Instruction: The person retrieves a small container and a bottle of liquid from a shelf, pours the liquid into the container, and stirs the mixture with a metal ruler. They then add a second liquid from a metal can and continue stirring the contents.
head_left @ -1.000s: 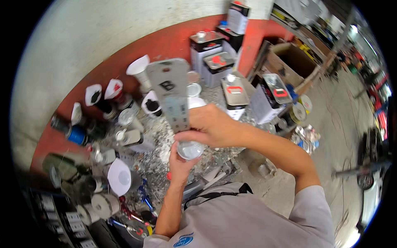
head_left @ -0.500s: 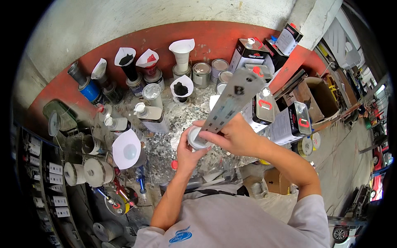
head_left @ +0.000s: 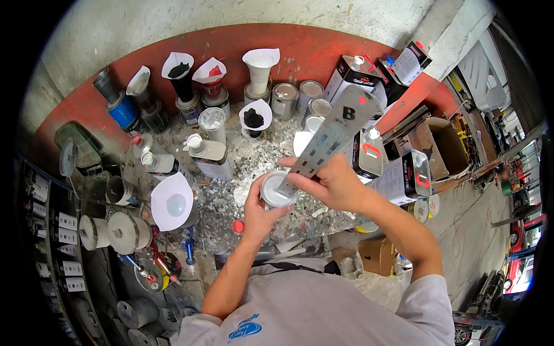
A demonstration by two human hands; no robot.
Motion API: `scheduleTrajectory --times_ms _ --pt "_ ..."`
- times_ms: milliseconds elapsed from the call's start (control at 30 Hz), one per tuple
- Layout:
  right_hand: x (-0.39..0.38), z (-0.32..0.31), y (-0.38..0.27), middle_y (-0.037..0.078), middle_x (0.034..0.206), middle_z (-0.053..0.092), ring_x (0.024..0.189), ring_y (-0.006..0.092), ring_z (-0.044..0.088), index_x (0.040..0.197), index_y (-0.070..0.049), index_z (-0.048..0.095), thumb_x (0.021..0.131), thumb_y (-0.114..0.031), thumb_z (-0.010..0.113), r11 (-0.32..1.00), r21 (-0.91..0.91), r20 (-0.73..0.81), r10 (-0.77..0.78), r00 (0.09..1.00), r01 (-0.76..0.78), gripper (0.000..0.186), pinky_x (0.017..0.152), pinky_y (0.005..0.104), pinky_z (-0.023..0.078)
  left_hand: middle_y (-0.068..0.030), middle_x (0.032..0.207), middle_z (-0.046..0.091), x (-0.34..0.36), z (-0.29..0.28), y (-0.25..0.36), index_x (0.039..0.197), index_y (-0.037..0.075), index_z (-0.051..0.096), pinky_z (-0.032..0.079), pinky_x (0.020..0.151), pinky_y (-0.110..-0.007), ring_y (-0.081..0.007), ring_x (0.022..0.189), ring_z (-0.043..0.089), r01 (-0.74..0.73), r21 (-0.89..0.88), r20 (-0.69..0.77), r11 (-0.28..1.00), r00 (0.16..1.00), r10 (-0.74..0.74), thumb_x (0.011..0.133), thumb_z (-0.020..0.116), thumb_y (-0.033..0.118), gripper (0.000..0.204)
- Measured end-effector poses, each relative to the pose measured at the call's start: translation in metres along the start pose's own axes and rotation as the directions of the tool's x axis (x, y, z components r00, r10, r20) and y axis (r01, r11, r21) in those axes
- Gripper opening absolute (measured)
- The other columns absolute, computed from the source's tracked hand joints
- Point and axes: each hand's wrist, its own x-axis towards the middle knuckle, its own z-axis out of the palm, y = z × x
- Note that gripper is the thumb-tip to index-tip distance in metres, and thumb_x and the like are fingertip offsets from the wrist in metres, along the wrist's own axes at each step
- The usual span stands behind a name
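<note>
My left hand [head_left: 259, 212] is wrapped round a small clear cup [head_left: 277, 203] of pale grey paint, held over the worktable. A flat metal mixing stick [head_left: 332, 138] with dark printed marks slants up to the right out of the cup. Its lower end stands in the paint, where the tip is hidden. My right hand [head_left: 334, 183] grips the stick low down, just above the cup's rim, thumb on the near side. Beyond the cup, a paper strainer with black residue [head_left: 254, 118] rests in a cup.
The paint-spattered table [head_left: 231, 228] bears a white-capped can [head_left: 209, 155], a red cap [head_left: 238, 226] and a paper strainer [head_left: 172, 203] at left. Tall solvent cans [head_left: 404, 176] stand at right. Several paint tins [head_left: 284, 102] line the red wall. Spray guns [head_left: 161, 259] hang lower left.
The stick has turned a little between my fingers and its upper end leans slightly farther right. The cup stays in my left hand; the whole view has shifted a little.
</note>
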Motion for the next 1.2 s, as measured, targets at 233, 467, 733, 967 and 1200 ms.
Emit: scheduleTrajectory --times_ms 233,467,733,967,1200 --pt "0.008 0.000 -0.013 0.013 0.079 0.071 0.069 0.0299 0.068 0.116 -0.006 0.072 0.092 -0.016 0.071 0.994 0.107 -0.143 0.004 0.990 0.011 0.026 0.064 0.0360 0.053 -0.0100 0.136 0.055 -0.001 0.002 -0.010 0.143 0.002 0.043 0.048 0.107 -0.035 -0.0202 0.125 0.057 0.005 -0.004 0.011 1.000 1.000 -0.005 0.067 0.086 -0.006 0.087" --pt "0.008 -0.011 0.003 0.014 0.081 0.070 0.069 0.0308 0.068 0.113 -0.006 0.072 0.093 -0.017 0.070 1.000 0.004 -0.091 -0.001 0.996 0.002 0.023 0.065 0.0381 0.053 -0.0098 0.135 0.056 -0.002 0.007 -0.002 0.141 0.002 0.044 0.048 0.106 -0.035 -0.0197 0.124 0.057 -0.029 0.011 0.022 1.000 0.999 0.029 0.066 0.085 -0.007 0.086" --pt "-0.010 0.009 -0.002 0.014 0.084 0.072 0.074 0.0280 0.071 0.113 -0.004 0.073 0.094 -0.017 0.069 0.993 0.117 -0.097 0.024 0.995 -0.013 0.023 0.067 0.0363 0.055 -0.0093 0.134 0.057 0.000 0.008 -0.003 0.141 0.003 0.045 0.048 0.107 -0.035 -0.0194 0.124 0.057 -0.020 0.001 0.013 1.000 1.000 0.020 0.066 0.086 -0.006 0.085" --pt "0.009 -0.014 -0.010 0.013 0.081 0.072 0.071 0.0264 0.071 0.113 -0.006 0.073 0.093 -0.017 0.071 0.995 0.100 -0.183 0.003 0.983 0.016 0.024 0.065 0.0352 0.054 -0.0095 0.134 0.056 -0.005 0.006 -0.009 0.141 0.002 0.045 0.047 0.108 -0.036 -0.0198 0.124 0.057 -0.023 0.020 -0.005 1.000 1.000 0.023 0.065 0.086 -0.006 0.086" --pt "-0.003 0.001 0.008 0.015 0.082 0.072 0.074 0.0296 0.071 0.118 -0.008 0.072 0.094 -0.018 0.070 0.999 0.035 -0.078 0.022 0.997 -0.019 0.027 0.067 0.0368 0.054 -0.0093 0.134 0.057 -0.003 0.004 -0.001 0.142 0.003 0.044 0.048 0.107 -0.036 -0.0206 0.125 0.057 -0.041 -0.008 -0.006 0.999 0.999 0.041 0.065 0.085 -0.008 0.087"
